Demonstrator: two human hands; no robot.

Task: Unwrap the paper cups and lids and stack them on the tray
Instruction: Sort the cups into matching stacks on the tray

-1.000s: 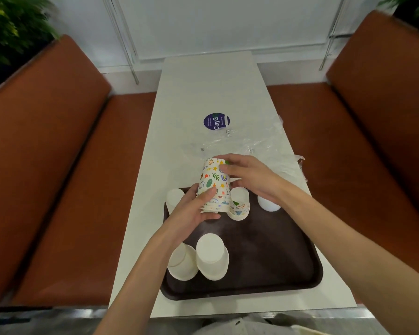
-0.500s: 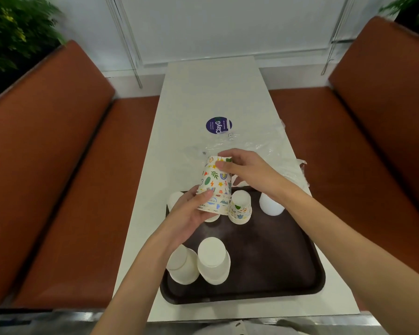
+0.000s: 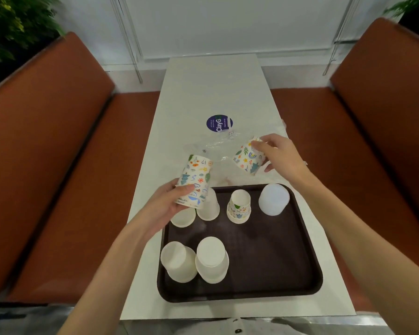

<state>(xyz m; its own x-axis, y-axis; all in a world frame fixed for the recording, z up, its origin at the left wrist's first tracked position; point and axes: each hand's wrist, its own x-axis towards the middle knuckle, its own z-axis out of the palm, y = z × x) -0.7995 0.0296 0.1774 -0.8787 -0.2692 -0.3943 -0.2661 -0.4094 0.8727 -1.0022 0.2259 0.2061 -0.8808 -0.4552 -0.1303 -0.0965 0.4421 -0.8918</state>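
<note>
My left hand [image 3: 168, 206] grips an upside-down stack of patterned paper cups [image 3: 196, 180] above the far left corner of the dark brown tray [image 3: 271, 267]. My right hand [image 3: 279, 153] holds a single patterned cup [image 3: 248, 157] by its base, tilted, above the table beyond the tray. On the tray stand a short patterned cup stack [image 3: 239, 207], several upside-down white cup stacks [image 3: 212, 259] and a stack of translucent lids [image 3: 273, 199] at the far right.
Crumpled clear plastic wrap [image 3: 218, 146] lies on the white table [image 3: 211, 88] beyond the tray, beside a round blue sticker [image 3: 219, 123]. Brown benches [image 3: 46, 146] flank the table on both sides.
My right hand has pulled one patterned cup off the top of the stack and moved it up and to the right. My left hand keeps hold of the remaining stack.
</note>
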